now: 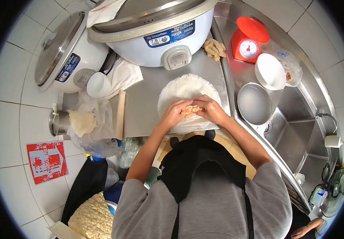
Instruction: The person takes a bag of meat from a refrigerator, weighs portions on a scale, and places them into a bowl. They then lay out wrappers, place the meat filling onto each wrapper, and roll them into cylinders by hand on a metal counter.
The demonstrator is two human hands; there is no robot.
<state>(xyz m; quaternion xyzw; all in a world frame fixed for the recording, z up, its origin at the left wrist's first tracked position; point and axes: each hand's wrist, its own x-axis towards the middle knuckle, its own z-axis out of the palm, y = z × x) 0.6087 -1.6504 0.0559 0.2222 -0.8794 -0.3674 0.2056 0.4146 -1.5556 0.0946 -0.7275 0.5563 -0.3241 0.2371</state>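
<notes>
A stack of thin, round, white wrapper sheets (190, 85) lies on the steel counter in front of me. On its near part sits a small mound of orange-and-white chopped filling (190, 110). My left hand (174, 114) presses on the filling from the left, its fingers curled in. From the right, my right hand (211, 110) closes on the same mound, with its fingertips close to those of the left. Both hands hide part of the filling and the sheets beneath.
A large rice cooker (156, 40) stands behind the sheets, a second cooker (70, 55) to its left. On the right are a red scale (248, 44), a white bowl (270, 71), a pan of cloudy liquid (254, 104) and the sink (293, 115). Another person's hand (301, 232) shows bottom right.
</notes>
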